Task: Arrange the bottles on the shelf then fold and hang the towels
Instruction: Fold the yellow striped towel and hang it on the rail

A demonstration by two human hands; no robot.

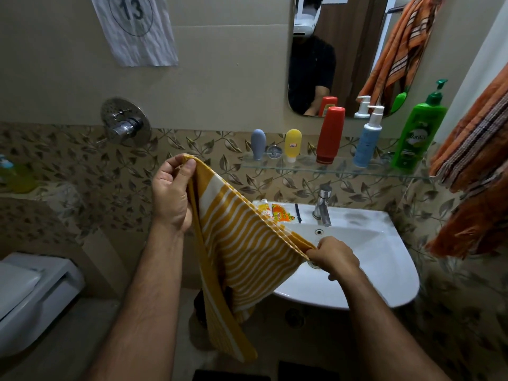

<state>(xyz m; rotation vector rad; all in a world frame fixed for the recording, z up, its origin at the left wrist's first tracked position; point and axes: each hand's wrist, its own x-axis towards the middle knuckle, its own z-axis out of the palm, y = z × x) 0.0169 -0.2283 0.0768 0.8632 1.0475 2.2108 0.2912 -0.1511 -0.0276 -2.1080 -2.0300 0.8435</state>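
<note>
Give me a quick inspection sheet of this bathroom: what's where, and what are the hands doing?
Surface: glass shelf above a white sink.
Job's things: five bottles upright on the shelf, from grey bottle to green pump bottle; yellow striped towel stretched between both hands; orange towel hanging at right.
Clutter: sachets on the sink's rim.
Hands: left hand and right hand each pinch a towel end.
Cables: nothing seen.
Surroundings: mirror, tap, toilet.

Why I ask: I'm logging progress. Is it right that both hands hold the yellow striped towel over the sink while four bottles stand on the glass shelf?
Not quite: the head view shows five bottles on the glass shelf, not four. Left hand and right hand do hold the yellow striped towel.
</note>
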